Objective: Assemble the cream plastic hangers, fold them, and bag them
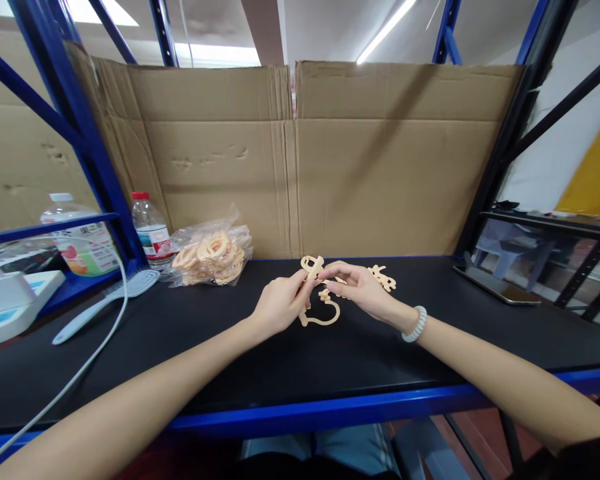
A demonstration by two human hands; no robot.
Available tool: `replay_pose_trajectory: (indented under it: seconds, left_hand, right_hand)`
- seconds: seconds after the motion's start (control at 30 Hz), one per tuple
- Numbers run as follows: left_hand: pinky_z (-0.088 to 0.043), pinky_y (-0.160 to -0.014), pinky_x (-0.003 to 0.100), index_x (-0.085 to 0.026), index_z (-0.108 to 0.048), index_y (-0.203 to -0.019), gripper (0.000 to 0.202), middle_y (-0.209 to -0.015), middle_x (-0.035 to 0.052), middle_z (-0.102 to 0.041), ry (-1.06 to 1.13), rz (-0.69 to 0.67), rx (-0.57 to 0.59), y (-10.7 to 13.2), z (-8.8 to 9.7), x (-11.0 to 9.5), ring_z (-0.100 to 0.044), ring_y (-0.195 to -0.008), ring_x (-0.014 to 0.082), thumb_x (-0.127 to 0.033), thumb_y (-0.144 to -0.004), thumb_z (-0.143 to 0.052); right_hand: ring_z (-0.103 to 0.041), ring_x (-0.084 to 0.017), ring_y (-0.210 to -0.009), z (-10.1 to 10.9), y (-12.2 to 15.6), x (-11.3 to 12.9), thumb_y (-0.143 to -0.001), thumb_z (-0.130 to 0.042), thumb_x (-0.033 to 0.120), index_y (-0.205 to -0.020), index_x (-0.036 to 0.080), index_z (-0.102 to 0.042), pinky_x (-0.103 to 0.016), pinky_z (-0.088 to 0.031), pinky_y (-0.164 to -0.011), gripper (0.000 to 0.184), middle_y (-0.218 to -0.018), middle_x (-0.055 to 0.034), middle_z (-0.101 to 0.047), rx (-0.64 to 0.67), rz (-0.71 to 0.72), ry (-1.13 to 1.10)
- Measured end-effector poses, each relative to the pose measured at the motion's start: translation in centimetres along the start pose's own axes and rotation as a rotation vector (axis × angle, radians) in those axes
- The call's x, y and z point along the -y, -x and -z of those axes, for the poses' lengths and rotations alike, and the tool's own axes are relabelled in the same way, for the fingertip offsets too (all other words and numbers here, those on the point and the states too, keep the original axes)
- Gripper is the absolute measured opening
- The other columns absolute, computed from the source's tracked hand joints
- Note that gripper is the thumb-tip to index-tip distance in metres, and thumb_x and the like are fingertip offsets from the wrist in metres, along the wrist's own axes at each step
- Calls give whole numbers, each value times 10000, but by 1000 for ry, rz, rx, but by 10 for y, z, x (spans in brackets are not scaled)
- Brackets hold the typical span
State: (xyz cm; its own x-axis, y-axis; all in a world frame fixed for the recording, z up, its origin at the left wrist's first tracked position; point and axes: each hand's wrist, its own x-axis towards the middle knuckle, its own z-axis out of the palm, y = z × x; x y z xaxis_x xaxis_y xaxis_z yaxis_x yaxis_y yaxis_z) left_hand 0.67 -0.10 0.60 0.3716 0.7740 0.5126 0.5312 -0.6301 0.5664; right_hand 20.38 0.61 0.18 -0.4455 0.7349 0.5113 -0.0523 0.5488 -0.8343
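My left hand (281, 301) is closed on a pale wooden piece (316, 267), a short flat strip held tilted above the table. My right hand (363, 288) meets it from the right, thumb and fingertips pinched near the strip's edge; whether they grip the strip or a smaller part is hidden. Just behind the strip shows a rounded wooden loop (307, 262). Below the hands is a curved, hook-shaped wooden piece (326, 323). More small wooden cutouts (383, 277) lie on the table beyond my right hand.
A clear plastic bag of wooden rings (211, 257) sits at the back left, beside a red-capped bottle (151, 230). Nearer are a grey hairbrush (105, 303) and a white cable (87, 360). A dark flat device (500, 287) lies at the right. Cardboard (220, 160) walls the back.
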Motion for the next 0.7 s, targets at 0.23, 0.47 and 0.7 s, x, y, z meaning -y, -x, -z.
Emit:
replay_pose_trajectory:
  seconds: [0.23,0.47,0.7]
  left_hand:
    - [-372,-535,220,-220,-576,-804,256,-566,-4,-642,7,-16,49,0,-3,7,-602,-519,168,-374,-921,-407]
    - [-362,-532,219,-216,-551,-762,299,-602,6,-643,-62,-13,43,1,-3,5,-601,-541,162,-388,-932,-375]
    - [-363,-552,230,-210,-537,-895,276,-672,-3,-629,-371,22,51,0,1,0,-613,-609,173,-362,-952,-315]
  right_hand:
    - [-543,-205,-1095,1,0,-1,-841,-617,352,-1124,228,-651,-368,-443,-925,311,-1199,-76,-589,118,-13,-26]
    - [-586,-204,-1017,6,-2,0,-828,-629,373,-1047,186,-672,-379,-439,-915,292,-1078,-81,-654,36,-42,-3]
    - [-614,-114,-721,3,-3,-5,-789,-671,378,-1011,197,-533,-273,-508,-675,317,-905,-27,-610,-75,-115,-155]
